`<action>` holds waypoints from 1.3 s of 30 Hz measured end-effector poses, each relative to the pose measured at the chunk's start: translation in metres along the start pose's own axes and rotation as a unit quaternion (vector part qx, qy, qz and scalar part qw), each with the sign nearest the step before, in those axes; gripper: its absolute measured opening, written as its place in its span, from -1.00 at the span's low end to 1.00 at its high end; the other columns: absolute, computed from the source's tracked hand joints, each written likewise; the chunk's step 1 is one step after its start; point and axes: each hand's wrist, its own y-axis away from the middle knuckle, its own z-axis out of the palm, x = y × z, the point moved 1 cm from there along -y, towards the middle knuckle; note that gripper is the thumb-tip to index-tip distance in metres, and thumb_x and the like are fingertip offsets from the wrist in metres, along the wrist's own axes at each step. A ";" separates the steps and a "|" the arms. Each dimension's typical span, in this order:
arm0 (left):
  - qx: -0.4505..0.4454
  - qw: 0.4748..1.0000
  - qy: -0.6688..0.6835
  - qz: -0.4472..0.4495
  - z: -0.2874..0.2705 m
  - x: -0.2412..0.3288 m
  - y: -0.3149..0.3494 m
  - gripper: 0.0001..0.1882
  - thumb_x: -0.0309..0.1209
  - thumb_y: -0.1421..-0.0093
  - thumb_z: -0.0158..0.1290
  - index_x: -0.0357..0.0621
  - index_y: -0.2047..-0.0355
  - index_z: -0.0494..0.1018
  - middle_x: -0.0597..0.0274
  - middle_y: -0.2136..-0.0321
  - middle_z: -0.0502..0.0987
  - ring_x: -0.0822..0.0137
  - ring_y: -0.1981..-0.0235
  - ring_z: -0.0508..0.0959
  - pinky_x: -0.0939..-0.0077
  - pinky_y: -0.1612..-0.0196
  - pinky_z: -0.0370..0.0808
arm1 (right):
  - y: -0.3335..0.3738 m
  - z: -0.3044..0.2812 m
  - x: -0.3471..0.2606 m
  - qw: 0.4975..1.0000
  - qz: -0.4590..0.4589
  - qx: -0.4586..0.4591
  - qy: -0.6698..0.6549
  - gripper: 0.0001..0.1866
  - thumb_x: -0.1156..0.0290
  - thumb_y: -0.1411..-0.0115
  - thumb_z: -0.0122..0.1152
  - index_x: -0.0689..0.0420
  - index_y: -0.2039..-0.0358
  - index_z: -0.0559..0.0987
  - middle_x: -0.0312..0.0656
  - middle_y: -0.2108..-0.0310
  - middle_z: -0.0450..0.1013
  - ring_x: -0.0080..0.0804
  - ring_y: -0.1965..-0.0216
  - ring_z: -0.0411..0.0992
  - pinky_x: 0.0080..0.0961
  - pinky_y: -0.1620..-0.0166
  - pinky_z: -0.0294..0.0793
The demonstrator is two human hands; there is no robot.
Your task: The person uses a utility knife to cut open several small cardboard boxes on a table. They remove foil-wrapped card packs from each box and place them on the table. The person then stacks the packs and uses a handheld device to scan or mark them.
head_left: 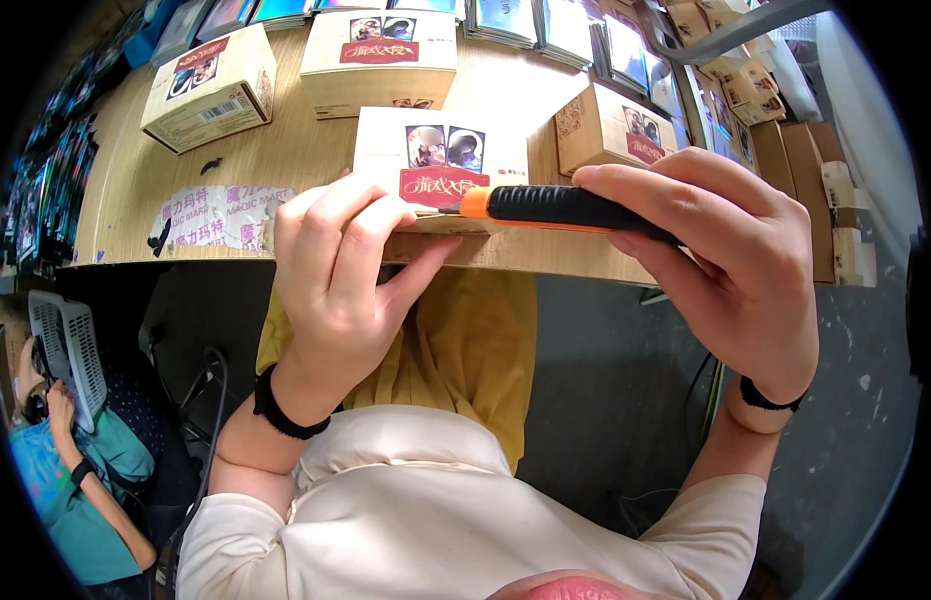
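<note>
A small cream cardboard box (386,150) with two pictures and a red label lies at the table's near edge. My left hand (341,265) grips its front left corner, fingers on top and thumb along the front side. In my right hand (731,245) is a hand tool (566,205) with a black ribbed handle and an orange collar, pinched between thumb and fingers. The tool lies nearly level, its thin dark tip pointing left at the box's front edge beside my left fingertips. Its exact kind does not show.
Matching boxes (381,65) stand behind, at the left (211,90) and right (616,130). A printed sheet (216,218) lies at the left. Stacks of shiny cards (501,20) line the back. At lower left, another person's arm (101,490) is near a white basket (71,350).
</note>
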 end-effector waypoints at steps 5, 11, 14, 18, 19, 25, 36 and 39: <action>0.025 0.999 -0.031 0.010 0.005 0.002 0.001 -0.58 -0.44 0.19 0.41 -0.12 0.32 0.47 0.22 0.19 0.49 0.17 0.23 0.47 0.32 0.21 0.43 | 0.003 0.006 0.001 0.999 -0.021 0.022 0.012 -0.62 0.56 0.04 0.36 0.15 0.13 0.64 -0.15 0.45 0.47 -0.30 0.48 0.46 -0.40 0.44 0.46; 0.023 0.999 -0.036 0.024 0.004 -0.001 0.001 -0.58 -0.44 0.19 0.42 -0.11 0.32 0.46 0.22 0.20 0.49 0.18 0.24 0.48 0.33 0.22 0.43 | 0.002 0.001 0.002 0.999 -0.026 0.028 0.018 -0.62 0.56 0.05 0.37 0.12 0.13 0.64 -0.14 0.45 0.46 -0.27 0.49 0.47 -0.41 0.44 0.46; 0.024 0.999 -0.035 0.021 0.005 -0.001 0.002 -0.57 -0.45 0.21 0.42 -0.11 0.32 0.46 0.22 0.20 0.49 0.18 0.24 0.48 0.33 0.22 0.43 | 0.006 -0.006 0.003 0.999 -0.012 0.004 0.035 -0.62 0.58 0.04 0.36 0.14 0.14 0.65 -0.14 0.45 0.46 -0.30 0.50 0.46 -0.44 0.46 0.45; 0.026 0.999 -0.025 0.015 0.004 0.001 0.001 -0.55 -0.47 0.23 0.43 -0.11 0.32 0.46 0.21 0.20 0.49 0.17 0.24 0.47 0.32 0.22 0.43 | 0.011 -0.008 0.009 1.000 -0.006 -0.003 0.017 -0.63 0.62 0.03 0.35 0.17 0.14 0.65 -0.16 0.45 0.48 -0.37 0.52 0.45 -0.49 0.50 0.41; 0.026 0.999 -0.026 0.016 0.003 0.001 0.001 -0.55 -0.48 0.23 0.43 -0.12 0.32 0.46 0.21 0.20 0.49 0.17 0.24 0.47 0.32 0.22 0.43 | 0.011 -0.008 0.011 1.000 -0.009 0.002 0.005 -0.63 0.63 0.03 0.35 0.17 0.14 0.65 -0.16 0.45 0.48 -0.39 0.52 0.45 -0.51 0.51 0.40; 0.021 1.000 0.005 0.008 0.003 0.000 0.000 -0.55 -0.52 0.23 0.41 -0.12 0.31 0.46 0.19 0.19 0.48 0.16 0.23 0.47 0.33 0.22 0.43 | 0.013 -0.006 0.019 1.000 -0.005 0.016 -0.025 -0.64 0.67 0.03 0.34 0.23 0.15 0.65 -0.13 0.39 0.52 -0.45 0.48 0.47 -0.59 0.48 0.40; 0.031 1.000 -0.004 0.007 0.005 -0.001 0.003 -0.56 -0.51 0.22 0.41 -0.14 0.30 0.47 0.17 0.18 0.48 0.13 0.21 0.47 0.32 0.20 0.45 | 0.004 0.009 0.015 0.993 -0.023 0.086 -0.071 -0.64 0.65 0.04 0.34 0.24 0.16 0.66 -0.13 0.38 0.55 -0.41 0.41 0.50 -0.59 0.41 0.45; 0.030 1.000 0.003 0.009 0.006 0.000 0.003 -0.57 -0.51 0.21 0.40 -0.15 0.31 0.47 0.17 0.18 0.48 0.13 0.21 0.47 0.32 0.20 0.46 | 0.002 0.016 0.017 0.993 -0.033 0.086 -0.080 -0.63 0.66 0.06 0.35 0.22 0.16 0.67 -0.15 0.42 0.53 -0.44 0.46 0.46 -0.61 0.47 0.39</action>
